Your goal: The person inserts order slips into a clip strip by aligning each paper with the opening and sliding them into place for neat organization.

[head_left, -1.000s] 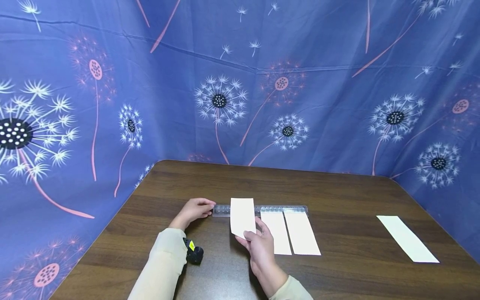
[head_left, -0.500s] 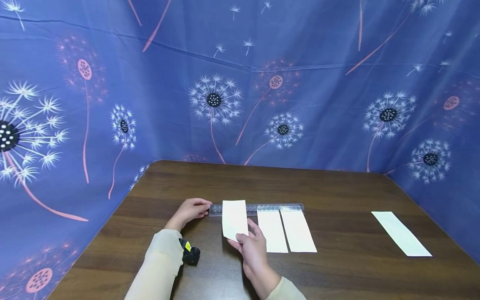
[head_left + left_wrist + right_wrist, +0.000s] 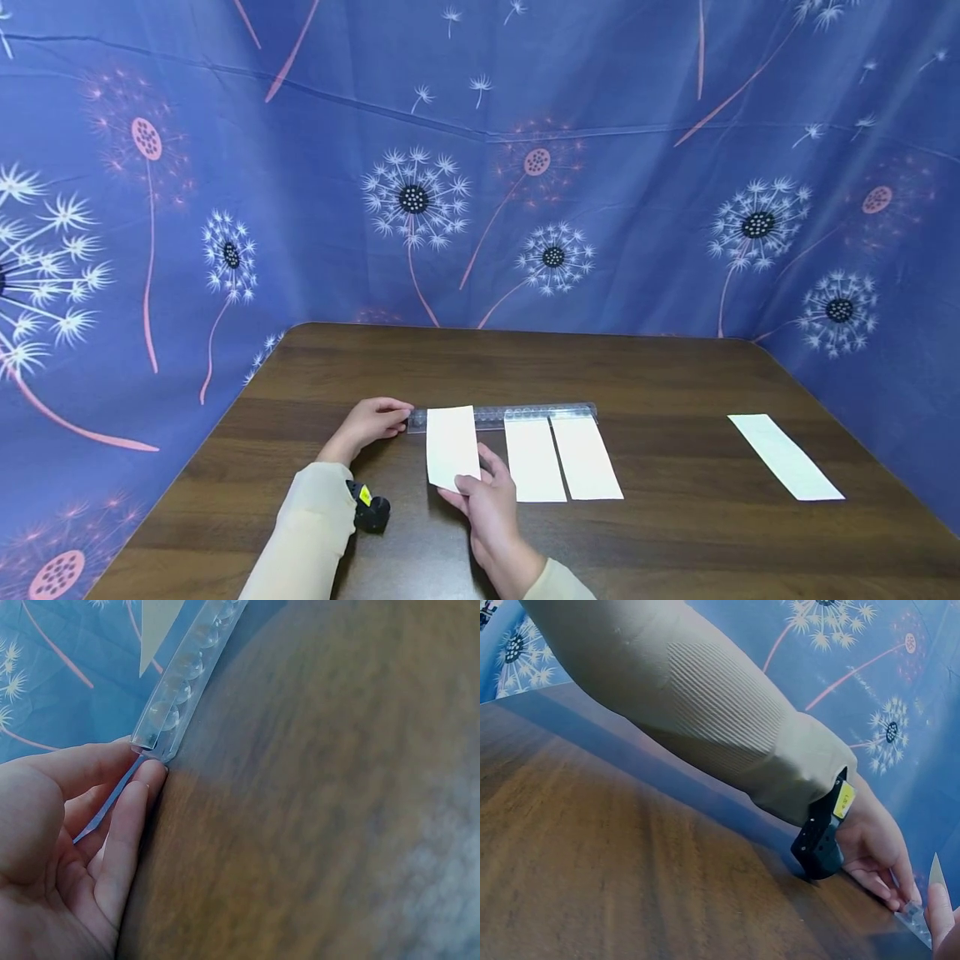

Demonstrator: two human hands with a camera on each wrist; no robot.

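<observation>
In the head view my left hand pinches the left end of a clear plastic strip lying across the table. The left wrist view shows a row of round clear bumps along this strip, its end between my fingers. My right hand holds a white paper card by its lower right corner, thumb on top. That card overlaps the strip near its left end and hides part of it. Two more white cards lie side by side, their top edges under the strip's right half.
Another white card lies by itself at the right of the brown wooden table. A black wrist camera sits on my left sleeve. Blue dandelion-print cloth hangs behind the table and along its sides.
My right hand has brought the card left along the strip and a little lower, closer to the strip's left end. The left hand keeps its pinch. The head view has shifted slightly.
</observation>
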